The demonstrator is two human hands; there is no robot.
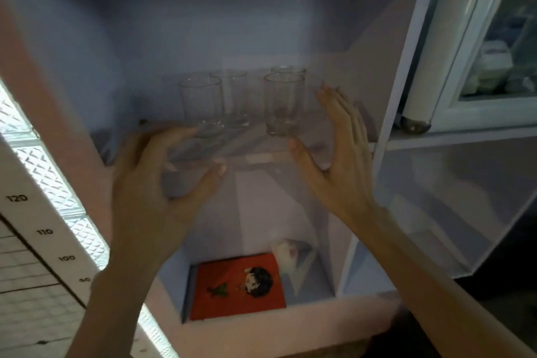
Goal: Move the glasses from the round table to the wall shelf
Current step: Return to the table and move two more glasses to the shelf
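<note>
Several clear glasses stand upright on the pale wall shelf [261, 154]. A front left glass [202, 103] and a front right glass [283, 103] have two more behind them [235, 96]. My left hand [157, 180] hovers just below and in front of the left glass, fingers apart and empty. To the right of the right glass, my right hand [340, 151] is spread open with its palm facing the glass and a small gap between them. The round table is out of view.
Below the shelf is a lower compartment with an orange book [238, 285] and a white folded thing [290, 253]. A glass-door cabinet [479, 67] stands at the right. A height chart [35, 227] and a glass-block window are at the left.
</note>
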